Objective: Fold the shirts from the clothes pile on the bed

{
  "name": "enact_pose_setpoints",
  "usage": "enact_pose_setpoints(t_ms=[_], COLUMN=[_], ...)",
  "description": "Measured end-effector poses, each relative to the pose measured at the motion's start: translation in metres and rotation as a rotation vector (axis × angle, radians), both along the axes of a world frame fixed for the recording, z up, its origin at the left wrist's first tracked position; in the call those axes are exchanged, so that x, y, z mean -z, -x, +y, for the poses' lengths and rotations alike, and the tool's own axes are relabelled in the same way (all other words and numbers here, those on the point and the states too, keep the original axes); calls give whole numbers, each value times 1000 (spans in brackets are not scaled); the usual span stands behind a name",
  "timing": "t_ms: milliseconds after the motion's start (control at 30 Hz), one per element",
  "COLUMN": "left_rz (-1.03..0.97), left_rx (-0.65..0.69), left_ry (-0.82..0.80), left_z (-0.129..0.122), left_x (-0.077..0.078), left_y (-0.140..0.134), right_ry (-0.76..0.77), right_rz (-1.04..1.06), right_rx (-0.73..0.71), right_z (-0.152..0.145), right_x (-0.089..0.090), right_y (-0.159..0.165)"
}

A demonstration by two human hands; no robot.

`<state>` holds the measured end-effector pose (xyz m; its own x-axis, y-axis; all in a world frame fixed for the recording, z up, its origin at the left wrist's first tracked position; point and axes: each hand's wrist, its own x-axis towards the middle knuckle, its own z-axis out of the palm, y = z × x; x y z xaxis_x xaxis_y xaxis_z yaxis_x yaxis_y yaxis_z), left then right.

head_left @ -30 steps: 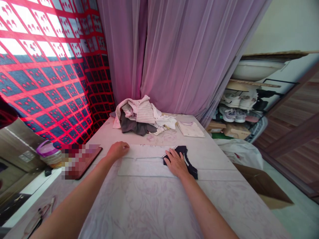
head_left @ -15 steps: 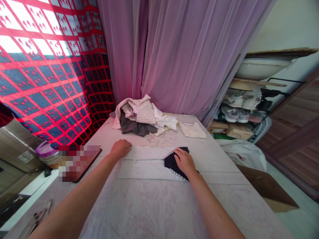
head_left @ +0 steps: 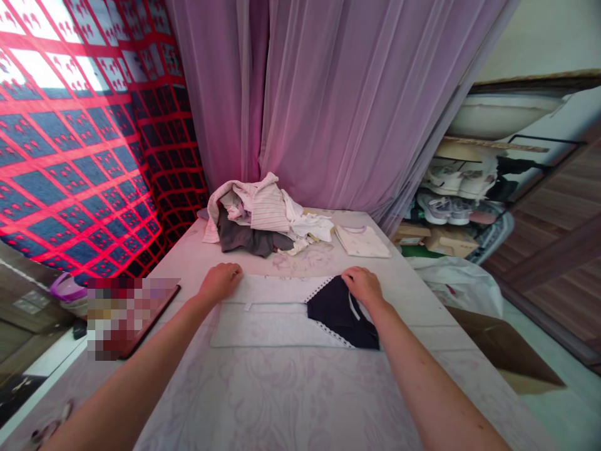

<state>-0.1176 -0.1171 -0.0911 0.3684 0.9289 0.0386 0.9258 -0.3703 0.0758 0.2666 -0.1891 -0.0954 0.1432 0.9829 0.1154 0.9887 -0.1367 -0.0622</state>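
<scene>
A white shirt (head_left: 272, 322) with black, dot-trimmed parts lies partly folded on the table, its long edges running left to right. At the far left corner, my left hand (head_left: 221, 280) is closed with its fingertips on the fabric edge. My right hand (head_left: 364, 285) pinches the far right corner by the black part (head_left: 335, 307). A small white tag shows near the left end of the fold. Both fingertips are partly hidden by the hands themselves.
A pile of crumpled clothes (head_left: 256, 216) sits at the table's far end, beside a folded cream garment (head_left: 361, 241). To the left lies a red-framed, blurred-out object (head_left: 136, 319). Shelves with shoes (head_left: 446, 207) and a cardboard box (head_left: 502, 347) stand to the right.
My right hand has shifted from lying over the black part to its far right corner, and its fingers have closed. More black fabric shows. My left hand stays at the left corner.
</scene>
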Motion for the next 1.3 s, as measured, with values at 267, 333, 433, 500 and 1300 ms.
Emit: enact_pose_setpoints(t_ms=[267, 333, 433, 500, 1300], left_rz=[-25, -70, -106, -96, -205], left_rx=[-101, -46, 101, 168, 129], left_ry=[-28, -86, -120, -52, -11], left_z=[4, -1, -12, -20, -81], left_x=[14, 17, 21, 25, 8], left_y=[-4, -4, -8, -16, 15], right_ry=[-16, -62, -134, -119, 87], right_rz=[34, 49, 92, 120, 182], right_rx=[83, 82, 1, -105, -308], right_z=[8, 4, -5, -13, -62], right_x=[17, 16, 13, 14, 8], right_y=[1, 4, 19, 35, 100])
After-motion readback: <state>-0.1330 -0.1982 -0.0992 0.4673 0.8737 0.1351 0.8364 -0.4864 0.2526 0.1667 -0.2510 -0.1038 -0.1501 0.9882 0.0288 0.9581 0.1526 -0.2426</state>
